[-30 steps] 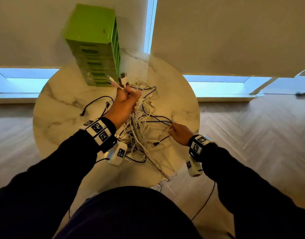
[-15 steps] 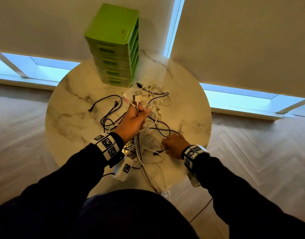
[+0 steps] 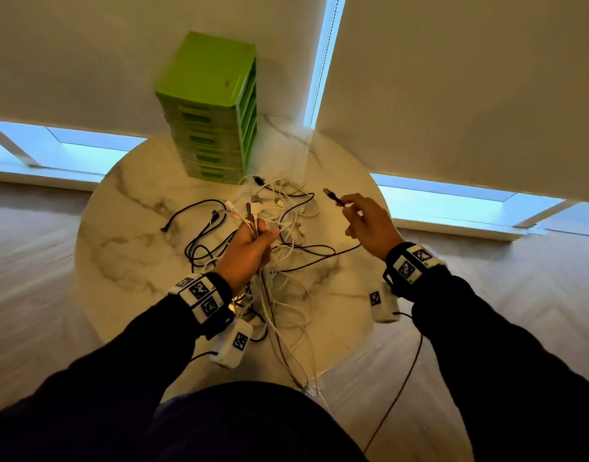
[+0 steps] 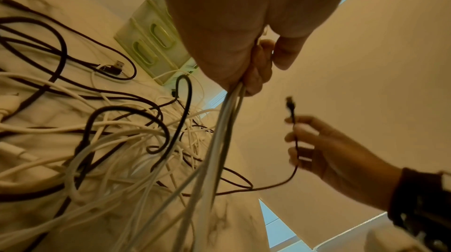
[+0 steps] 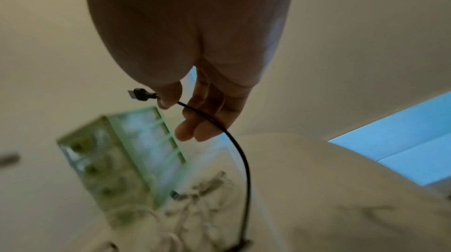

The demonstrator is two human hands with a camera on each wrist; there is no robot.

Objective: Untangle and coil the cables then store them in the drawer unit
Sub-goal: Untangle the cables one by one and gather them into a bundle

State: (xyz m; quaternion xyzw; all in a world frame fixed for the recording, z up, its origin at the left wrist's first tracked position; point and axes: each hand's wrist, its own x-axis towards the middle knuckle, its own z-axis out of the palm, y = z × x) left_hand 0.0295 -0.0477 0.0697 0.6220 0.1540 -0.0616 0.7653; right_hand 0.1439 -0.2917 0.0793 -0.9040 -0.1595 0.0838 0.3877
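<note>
The thin black cable with a metal plug [image 3: 333, 197] is now up off the pile: half a second ago my right hand [image 3: 369, 225] was down among the tangle, and now it is raised to the right, thumb and forefinger pinching the cable just behind the plug while the rest trails down to the round marble-patterned desk [image 3: 126, 228]. I read that as one end found and isolated, so I can start drawing this cable free. My left hand [image 3: 249, 248] still grips a bundle of white cables [image 4: 219, 131] in a closed fist, plugs poking out above it. The heap of black and white cables [image 3: 286, 261] lies mid-desk, uncoiled. The green plastic drawer unit [image 3: 213, 108] stands at the far edge, all drawers shut, nothing stored yet.

For writing, I see only the square black-and-white marker tags on both wristbands; a small mark on the unit's top is unreadable.
</note>
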